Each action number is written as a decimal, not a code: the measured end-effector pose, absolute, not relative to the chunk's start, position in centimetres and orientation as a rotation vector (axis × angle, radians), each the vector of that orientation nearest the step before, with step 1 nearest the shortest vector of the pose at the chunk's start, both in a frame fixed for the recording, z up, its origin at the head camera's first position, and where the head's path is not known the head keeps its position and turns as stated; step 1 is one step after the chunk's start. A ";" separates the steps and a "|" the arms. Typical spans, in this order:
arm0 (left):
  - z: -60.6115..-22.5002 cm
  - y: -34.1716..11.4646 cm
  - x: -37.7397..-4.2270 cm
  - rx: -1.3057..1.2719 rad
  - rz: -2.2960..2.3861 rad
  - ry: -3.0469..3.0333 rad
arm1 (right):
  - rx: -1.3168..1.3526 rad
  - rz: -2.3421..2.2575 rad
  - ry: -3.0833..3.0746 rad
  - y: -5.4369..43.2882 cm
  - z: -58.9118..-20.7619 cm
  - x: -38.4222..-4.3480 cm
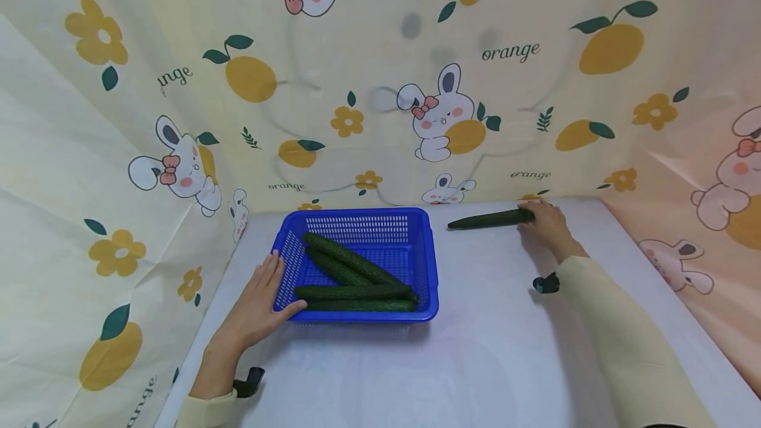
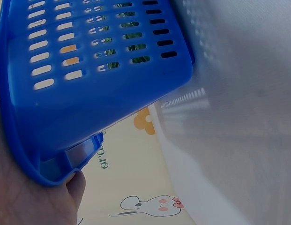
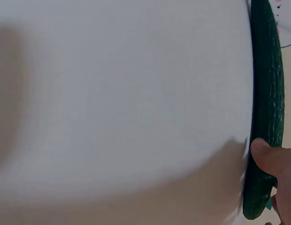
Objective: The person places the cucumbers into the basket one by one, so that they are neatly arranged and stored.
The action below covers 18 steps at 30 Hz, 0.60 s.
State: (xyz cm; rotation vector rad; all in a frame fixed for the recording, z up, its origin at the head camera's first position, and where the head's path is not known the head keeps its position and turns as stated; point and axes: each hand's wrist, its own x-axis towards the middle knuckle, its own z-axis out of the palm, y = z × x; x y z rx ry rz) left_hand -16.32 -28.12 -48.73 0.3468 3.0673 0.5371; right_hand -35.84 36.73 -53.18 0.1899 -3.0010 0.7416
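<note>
My left hand [image 1: 255, 302] rests on the near left corner of a blue plastic basket [image 1: 433, 263], its fingers extended along the left rim and its thumb spread over the front rim. In the left wrist view the slotted basket wall [image 2: 103, 89] fills much of the picture, with the palm against the rim. Several dark green cucumbers [image 1: 357, 291] lie inside the basket. To the right, my right hand [image 1: 548, 226] grips the right end of a single cucumber [image 1: 490, 219] at the back of the table. In the right wrist view the thumb presses on this cucumber [image 3: 268, 84] near its end.
Both the basket and the single cucumber are on a white-covered table [image 1: 380, 375]. A printed curtain [image 1: 357, 170] with rabbits and oranges hangs behind the table and along both sides. Small black devices [image 1: 250, 383] are worn at the wrists.
</note>
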 end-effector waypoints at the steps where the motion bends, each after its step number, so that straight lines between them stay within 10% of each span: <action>1: -48.7 -28.1 -16.3 0.349 0.538 3.069 | 0.183 0.722 -2.996 36.7 -53.2 -35.8; 18: -48.7 -28.2 -16.3 0.365 0.541 3.075 | 0.203 0.736 -2.996 38.4 -53.8 -34.6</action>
